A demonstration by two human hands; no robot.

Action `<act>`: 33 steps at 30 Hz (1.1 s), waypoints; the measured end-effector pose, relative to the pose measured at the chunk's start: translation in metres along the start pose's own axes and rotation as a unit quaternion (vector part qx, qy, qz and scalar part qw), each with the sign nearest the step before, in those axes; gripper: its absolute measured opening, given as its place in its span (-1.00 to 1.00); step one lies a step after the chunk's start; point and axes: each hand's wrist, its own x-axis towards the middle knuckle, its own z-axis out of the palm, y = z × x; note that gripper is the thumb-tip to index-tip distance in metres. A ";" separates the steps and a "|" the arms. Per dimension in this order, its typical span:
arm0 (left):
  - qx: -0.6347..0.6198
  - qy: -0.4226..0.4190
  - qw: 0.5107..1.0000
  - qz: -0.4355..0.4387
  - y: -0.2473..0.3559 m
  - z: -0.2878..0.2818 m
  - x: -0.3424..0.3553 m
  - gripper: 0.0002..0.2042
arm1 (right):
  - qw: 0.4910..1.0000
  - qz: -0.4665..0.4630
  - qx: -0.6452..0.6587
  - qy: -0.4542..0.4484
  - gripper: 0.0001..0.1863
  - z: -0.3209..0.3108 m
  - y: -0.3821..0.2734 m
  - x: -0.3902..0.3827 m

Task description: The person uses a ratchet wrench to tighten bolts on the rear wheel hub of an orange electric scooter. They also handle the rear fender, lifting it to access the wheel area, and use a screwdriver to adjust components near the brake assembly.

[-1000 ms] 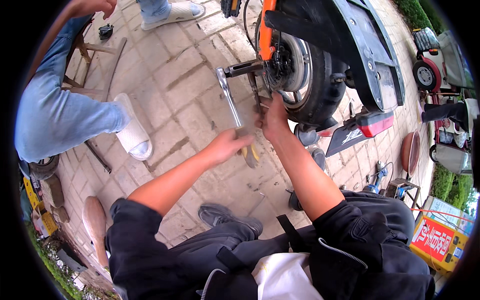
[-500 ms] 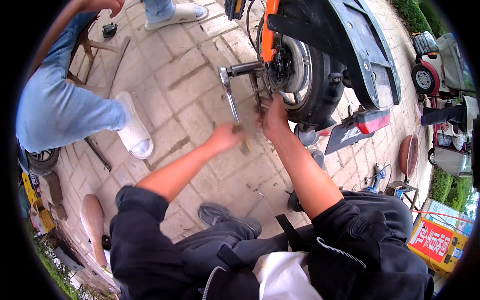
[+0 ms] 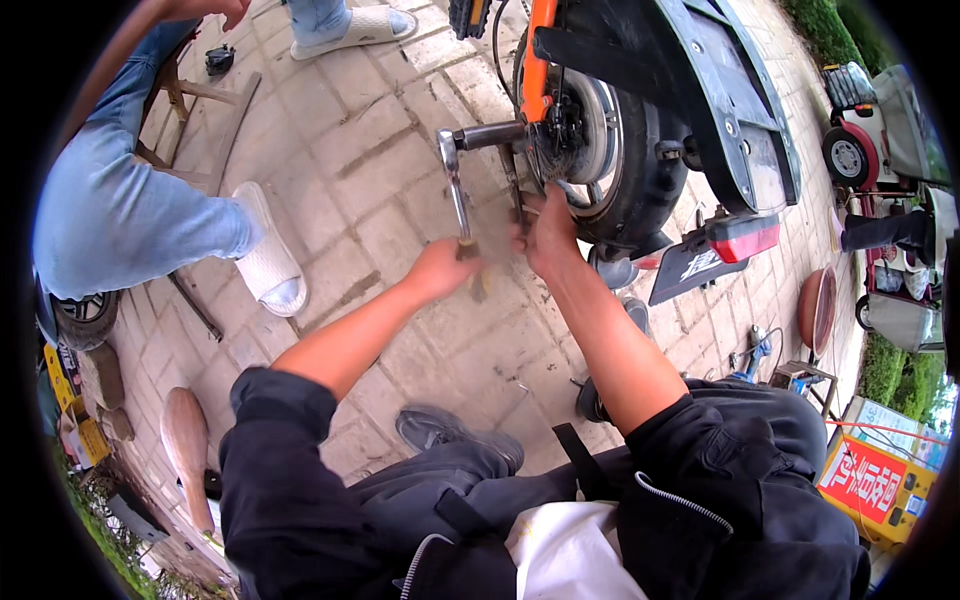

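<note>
My left hand is closed around the handle of a chrome ratchet wrench, whose lower end blurs below my fingers. A dark, thick socket runs from the ratchet head to the hub side of the wheel. Close beside that wheel, my right hand is closed, its fingers around the lower end of a thin dark metal bar; its kind is unclear. The wheel sits in an orange frame arm of a two-wheeler with a black rear rack.
A red tail light and a licence plate stick out behind the wheel. To the left sits a person in jeans with white slippers. A brown round pan and a yellow box stand at the right.
My left hand and the ratchet handle have swung slightly to the left. The right hand stays nearly in place by the wheel.
</note>
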 end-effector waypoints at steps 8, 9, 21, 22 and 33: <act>-0.173 -0.078 0.981 -0.029 0.045 0.001 -0.032 -0.56 | 1.000 0.002 0.010 0.029 -0.47 -0.003 -0.004 -0.002; -0.043 -0.029 0.999 -0.006 0.023 0.008 -0.022 -0.55 | 1.000 0.007 0.013 0.024 -0.48 -0.001 -0.004 -0.002; -0.331 -0.078 0.936 -0.089 0.068 -0.006 -0.040 -0.62 | 0.999 -0.002 -0.007 0.042 -0.46 -0.007 0.001 -0.001; -0.318 -0.085 0.940 -0.089 0.070 -0.006 -0.038 -0.60 | 0.999 0.000 -0.005 0.044 -0.47 -0.004 -0.001 0.000; 0.199 0.170 0.965 0.015 -0.038 0.010 0.032 -0.59 | 1.000 -0.012 0.013 0.001 -0.48 0.002 0.001 -0.001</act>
